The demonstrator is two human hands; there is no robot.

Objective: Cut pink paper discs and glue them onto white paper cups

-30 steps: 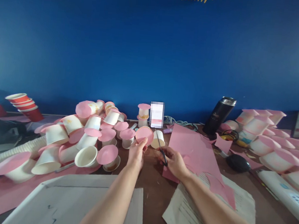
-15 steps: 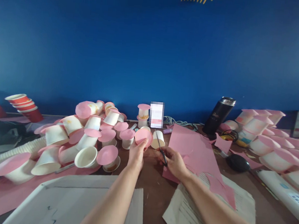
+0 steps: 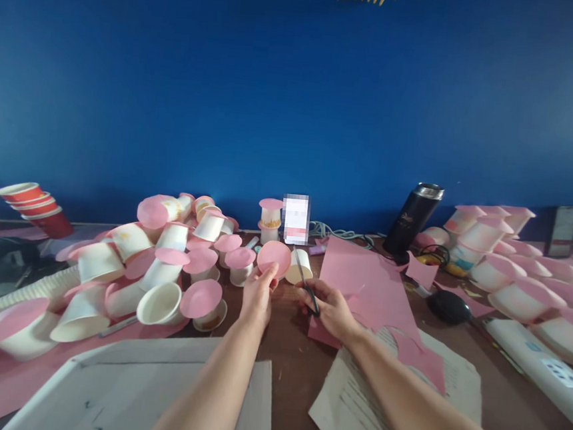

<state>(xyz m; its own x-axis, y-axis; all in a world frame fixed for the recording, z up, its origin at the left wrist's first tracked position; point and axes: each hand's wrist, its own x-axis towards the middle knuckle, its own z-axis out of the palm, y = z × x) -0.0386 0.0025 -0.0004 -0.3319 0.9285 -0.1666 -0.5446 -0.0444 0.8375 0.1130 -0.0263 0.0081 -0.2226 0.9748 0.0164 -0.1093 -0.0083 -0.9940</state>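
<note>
My left hand (image 3: 258, 294) pinches a round pink paper disc (image 3: 273, 259), thumb on the near face. Whether a cup is fixed behind the disc I cannot tell. In my right hand (image 3: 327, 307) is a pair of dark scissors (image 3: 306, 282), blades pointing up and away, apart from the disc. Just behind the blades a white paper cup (image 3: 298, 267) lies on the brown table (image 3: 287, 369). Beside my right hand a large pink paper sheet (image 3: 351, 274) is spread, with a cut pink scrap (image 3: 417, 357) nearer to me.
Many paper cups (image 3: 102, 262) with pink discs crowd the left; more capped cups (image 3: 525, 296) fill the right. A black bottle (image 3: 411, 219) leans near the blue wall (image 3: 227, 89). A lit phone (image 3: 295, 219) stands at the back. Printed paper (image 3: 350, 408) lies under my right forearm.
The whole view has shifted slightly, so things sit a little further left. The pink disc is a bit more upright to me; both hands keep their holds.
</note>
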